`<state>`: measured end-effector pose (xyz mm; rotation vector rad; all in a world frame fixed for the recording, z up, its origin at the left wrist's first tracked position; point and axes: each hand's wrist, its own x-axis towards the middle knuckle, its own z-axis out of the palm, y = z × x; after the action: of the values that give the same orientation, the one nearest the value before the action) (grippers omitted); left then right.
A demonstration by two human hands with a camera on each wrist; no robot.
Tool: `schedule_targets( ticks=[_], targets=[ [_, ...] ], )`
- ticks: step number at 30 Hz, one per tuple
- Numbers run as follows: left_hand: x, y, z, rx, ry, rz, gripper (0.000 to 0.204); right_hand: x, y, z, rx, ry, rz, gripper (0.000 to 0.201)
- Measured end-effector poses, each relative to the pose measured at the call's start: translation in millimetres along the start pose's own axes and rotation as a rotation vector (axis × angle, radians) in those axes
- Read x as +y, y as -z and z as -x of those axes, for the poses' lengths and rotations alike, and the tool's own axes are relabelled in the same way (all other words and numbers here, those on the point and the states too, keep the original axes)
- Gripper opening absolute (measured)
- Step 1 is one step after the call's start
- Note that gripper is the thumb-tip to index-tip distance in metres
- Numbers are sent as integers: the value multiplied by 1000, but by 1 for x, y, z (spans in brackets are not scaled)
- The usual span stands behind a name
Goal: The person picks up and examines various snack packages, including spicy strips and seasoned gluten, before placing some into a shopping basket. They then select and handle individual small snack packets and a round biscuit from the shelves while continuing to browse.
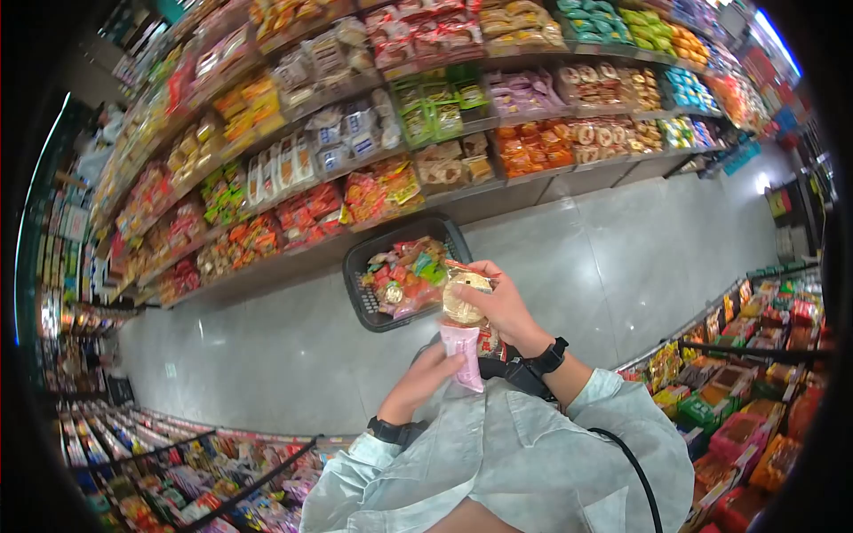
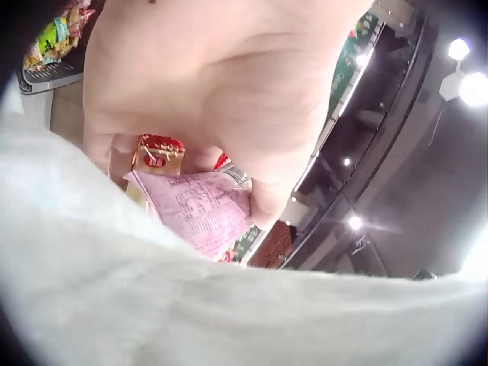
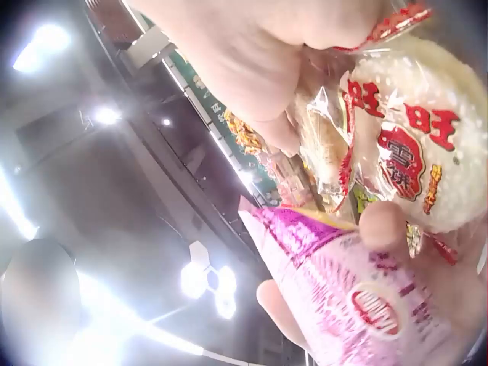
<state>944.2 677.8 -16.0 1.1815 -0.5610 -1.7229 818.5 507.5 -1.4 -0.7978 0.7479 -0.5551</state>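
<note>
My left hand (image 1: 423,378) grips a pink snack packet (image 1: 461,345) in front of my body, thumb and fingers on either side of it. An oval logo and purple print show on this packet (image 3: 324,263) in the right wrist view. Just above it, my right hand (image 1: 508,313) holds clear-wrapped round rice crackers (image 1: 464,308), pinched at the wrapper's edge. Red characters mark the white rice cracker (image 3: 454,171) up close. A gold-and-red wrapper (image 2: 158,158) shows behind the pink packet in the left wrist view. Beyond both hands, a dark basket (image 1: 358,298) stands on the floor.
Mixed wrapped snacks (image 1: 410,271) lie in the basket. Tiered shelves (image 1: 498,195) of bagged snacks curve along the far side of the grey tiled floor (image 1: 604,258). More displays of packaged goods (image 1: 737,404) stand at the near right and near left. A black cable (image 1: 635,462) hangs by my shirt.
</note>
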Motion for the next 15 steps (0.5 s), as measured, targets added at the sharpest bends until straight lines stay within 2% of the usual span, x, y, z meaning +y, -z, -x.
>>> schedule_targets(
  ticks=[1, 5, 8, 10, 15],
  targets=[
    [6, 0, -10, -24, 5, -105, 48, -2, 6, -2, 28, 21, -3, 33],
    [18, 12, -47, -68, 122, -13, 45, -12, 31, 3, 162, 123, 0, 30],
    [30, 10, -72, -81, 76, -64, 42, -24, 59, 6, 260, 195, -7, 31],
    [23, 22, -96, -128, 72, -114, 41, -36, 75, 14, 311, 182, -57, 33],
    [16, 28, -137, -159, 225, -78, 39, -59, 92, 41, 445, 339, 205, 27]
  ],
)
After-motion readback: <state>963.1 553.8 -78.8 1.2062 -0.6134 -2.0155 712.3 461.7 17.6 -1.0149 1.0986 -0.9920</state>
